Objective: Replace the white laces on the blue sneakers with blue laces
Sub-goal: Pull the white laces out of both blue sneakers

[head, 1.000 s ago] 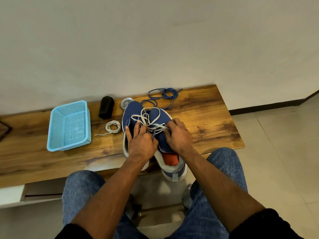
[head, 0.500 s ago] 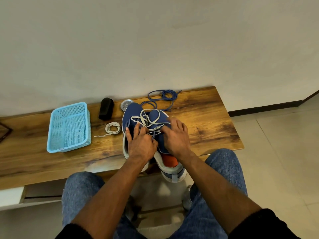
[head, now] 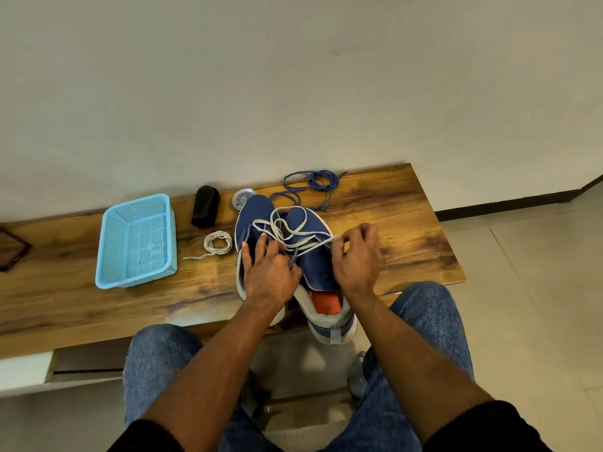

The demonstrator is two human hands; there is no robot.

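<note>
Blue sneakers [head: 313,252] are parked side by side on the wooden bench [head: 391,223], right under both hands, heels hanging off the near edge. White lace [head: 287,234] is draped loosely over the toes and is pulled out sideways by the right hand [head: 357,256], which is curled with the lace end pinched at its fingertips, just off the right sneaker's outer edge. The left hand [head: 269,275] is laid flat-ish on the left sneaker, fingers spread and pressed down near the eyelets; what's under the palm can't be made out. Blue laces [head: 313,185] are heaped beyond the hands, past the toes. A second white lace [head: 217,243], coiled, is left just beside the left hand. Further out on that side a light blue mesh basket [head: 137,278] is set down, nothing seen in it. A black cylinder [head: 205,206] and a small round tin [head: 243,199] are stood behind the coil.
</note>
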